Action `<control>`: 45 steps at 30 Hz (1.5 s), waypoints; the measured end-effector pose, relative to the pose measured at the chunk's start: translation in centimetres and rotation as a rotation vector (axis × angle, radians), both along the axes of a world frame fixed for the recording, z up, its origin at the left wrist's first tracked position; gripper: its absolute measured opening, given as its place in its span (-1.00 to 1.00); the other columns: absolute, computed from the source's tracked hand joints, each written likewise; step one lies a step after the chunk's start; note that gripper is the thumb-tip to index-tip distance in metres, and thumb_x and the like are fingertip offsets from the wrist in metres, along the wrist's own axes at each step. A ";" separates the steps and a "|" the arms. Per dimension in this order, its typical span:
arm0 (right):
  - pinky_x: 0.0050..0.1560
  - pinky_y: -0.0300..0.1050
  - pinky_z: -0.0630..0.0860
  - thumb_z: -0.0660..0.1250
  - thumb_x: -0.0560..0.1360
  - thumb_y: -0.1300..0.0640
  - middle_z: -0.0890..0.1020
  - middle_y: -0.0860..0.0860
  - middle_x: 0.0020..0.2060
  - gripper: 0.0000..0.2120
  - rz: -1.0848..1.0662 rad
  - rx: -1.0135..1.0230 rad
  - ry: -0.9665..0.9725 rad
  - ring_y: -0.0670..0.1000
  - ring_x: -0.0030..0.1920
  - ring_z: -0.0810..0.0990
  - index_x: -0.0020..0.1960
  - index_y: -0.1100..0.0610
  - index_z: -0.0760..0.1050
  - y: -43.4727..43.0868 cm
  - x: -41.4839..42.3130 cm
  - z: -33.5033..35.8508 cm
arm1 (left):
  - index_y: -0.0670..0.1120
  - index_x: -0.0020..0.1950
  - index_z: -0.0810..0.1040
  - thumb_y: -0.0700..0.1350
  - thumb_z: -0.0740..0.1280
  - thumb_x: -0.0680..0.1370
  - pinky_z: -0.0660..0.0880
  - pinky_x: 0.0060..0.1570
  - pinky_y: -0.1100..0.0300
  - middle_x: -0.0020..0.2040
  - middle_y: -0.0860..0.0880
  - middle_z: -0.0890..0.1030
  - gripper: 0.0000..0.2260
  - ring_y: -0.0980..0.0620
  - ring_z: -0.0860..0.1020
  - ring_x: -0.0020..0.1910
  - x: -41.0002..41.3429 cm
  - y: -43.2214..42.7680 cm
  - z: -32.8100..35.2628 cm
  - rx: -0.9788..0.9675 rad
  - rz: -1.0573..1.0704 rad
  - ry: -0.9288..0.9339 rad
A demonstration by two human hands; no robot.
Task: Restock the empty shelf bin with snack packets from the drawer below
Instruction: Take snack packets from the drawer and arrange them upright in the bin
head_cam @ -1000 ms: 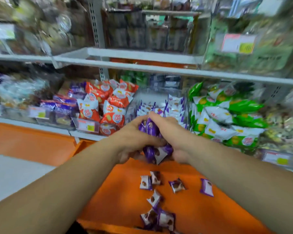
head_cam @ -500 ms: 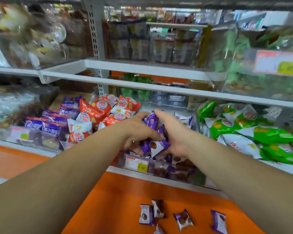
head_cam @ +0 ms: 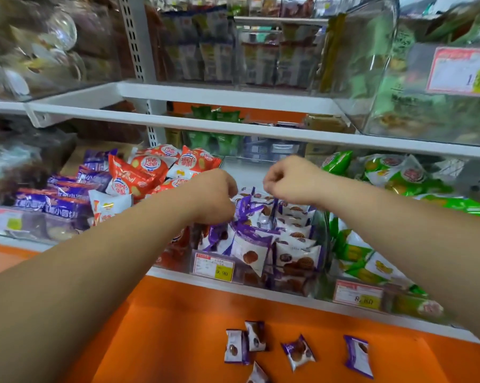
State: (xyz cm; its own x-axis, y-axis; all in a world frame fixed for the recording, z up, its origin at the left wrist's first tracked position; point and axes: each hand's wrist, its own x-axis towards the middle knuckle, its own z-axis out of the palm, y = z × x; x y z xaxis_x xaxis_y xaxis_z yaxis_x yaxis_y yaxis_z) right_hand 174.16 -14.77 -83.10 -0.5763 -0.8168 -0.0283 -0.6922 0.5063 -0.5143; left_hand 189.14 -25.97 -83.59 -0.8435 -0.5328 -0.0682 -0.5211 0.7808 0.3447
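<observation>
Bin (head_cam: 320,233) top open; upper shelf (head_cam: 233,129) overhead.

A white shelf (head_cam: 261,290) is carrying a row of clear bins. The middle bin (head_cam: 317,244) is holding purple packets (head_cam: 263,244); its front is wearing a price tag (head_cam: 214,266). Red packets (head_cam: 150,172) are piling up in the bin to its left, green packets (head_cam: 371,261) in the one to its right. Below, an orange surface (head_cam: 164,341) is bearing five loose packets (head_cam: 298,352), lying near one another, mostly apart.
</observation>
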 end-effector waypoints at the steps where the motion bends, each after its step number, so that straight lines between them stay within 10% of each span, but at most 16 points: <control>1: -0.26 -0.20 0.54 0.33 0.55 0.23 0.70 0.08 -0.14 -0.87 0.056 0.067 0.065 0.02 -0.20 0.61 -0.04 0.16 0.67 -0.4 -0.2 -0.5 | -0.05 0.39 0.57 -0.17 0.35 0.55 0.54 0.22 0.10 0.32 -0.07 0.59 -0.62 -0.07 0.58 0.21 -0.8 -0.2 -0.4 -0.034 -0.031 0.025; 14: 0.05 0.00 0.66 0.66 0.31 0.01 0.67 0.03 0.04 -0.48 0.200 0.538 0.267 0.10 0.01 0.66 0.22 0.05 0.62 -6.5 -4.2 -4.2 | 0.04 0.40 0.48 0.03 0.60 0.36 0.53 0.13 0.09 0.16 0.07 0.56 -0.35 -0.03 0.55 0.06 -7.4 -5.1 -3.8 -0.097 -0.305 -0.290; 19: -0.29 -0.14 0.49 0.60 0.38 0.06 0.62 0.02 -0.21 -0.75 0.165 0.504 0.142 0.08 -0.21 0.56 -0.05 0.16 0.65 -6.3 -4.7 -3.8 | 0.04 0.26 0.60 0.01 0.59 0.38 0.60 0.10 0.05 0.10 0.01 0.63 -0.54 -0.05 0.61 0.04 -7.4 -5.0 -3.2 -0.087 -0.271 -0.335; 28: -0.21 -0.01 0.62 0.56 0.35 0.12 0.74 0.17 -0.17 -0.78 -0.177 -0.173 -0.272 0.16 -0.16 0.75 -0.10 0.14 0.58 -4.2 -4.7 -1.7 | 0.04 0.39 0.49 0.15 0.63 0.31 0.58 0.03 0.18 0.15 0.11 0.60 -0.30 0.11 0.63 0.01 -7.5 -5.1 -3.6 0.315 -0.031 0.327; 35: 0.08 0.14 0.67 0.45 0.54 -0.09 0.74 0.15 -0.15 -0.70 -0.133 -0.257 -0.646 0.09 -0.15 0.70 0.09 0.14 0.63 -3.2 -3.9 -1.5 | 0.12 0.13 0.62 -0.09 0.55 0.47 0.55 -0.12 0.34 -0.01 0.05 0.68 -0.72 0.11 0.63 -0.03 -7.6 -4.3 -4.6 0.376 0.027 0.513; 41: 0.04 0.08 0.70 0.48 0.49 0.31 0.72 0.11 0.05 -0.70 -0.099 -0.284 -0.615 0.09 0.05 0.71 0.18 0.08 0.64 -2.7 -5.1 -2.0 | -0.12 0.24 0.62 -0.32 0.45 0.53 0.60 -0.03 0.11 0.00 -0.07 0.74 -0.70 0.00 0.68 -0.05 -7.1 -5.4 -4.3 0.989 0.081 0.540; 45: 0.16 0.08 0.62 0.60 0.39 0.20 0.76 -0.01 -0.08 -0.73 -0.023 -0.256 -0.484 0.05 0.03 0.71 0.05 -0.03 0.71 -2.3 -5.4 -2.7 | -0.09 0.22 0.58 -0.33 0.43 0.54 0.54 0.00 0.07 -0.11 -0.05 0.71 -0.71 -0.01 0.66 -0.06 -7.0 -5.7 -4.5 1.079 0.046 0.564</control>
State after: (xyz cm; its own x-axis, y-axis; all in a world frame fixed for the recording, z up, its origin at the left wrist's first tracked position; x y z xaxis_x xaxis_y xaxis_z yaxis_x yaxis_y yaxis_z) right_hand 168.71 -17.05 -85.78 -0.5646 -0.8197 -0.0966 -0.3359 0.3350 -0.8803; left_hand 182.17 -31.69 -88.10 -0.8796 -0.4591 -0.1244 -0.1082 -0.0615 0.9922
